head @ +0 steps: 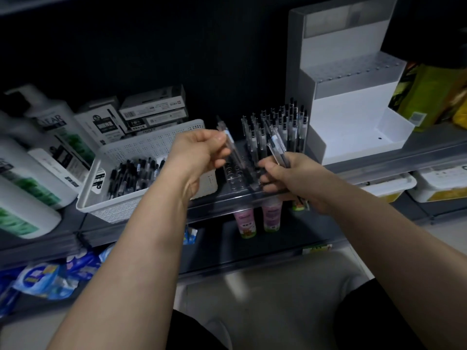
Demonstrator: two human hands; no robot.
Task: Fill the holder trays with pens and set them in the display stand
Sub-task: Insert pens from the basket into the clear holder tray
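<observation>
"EAR" was all that could be read on the white pump bottle [54, 127] at the left of the frame; the print on the boxes [154, 109] was too blurred. At centre, the left hand [199, 152] pinched one clear pen [228, 145] in its fingertips. The right hand [285, 173] was curled round a bundle of pens [276, 145] over the holder tray [235, 178], whose far rows were full. The display stand [353, 97] stood at upper right.
</observation>
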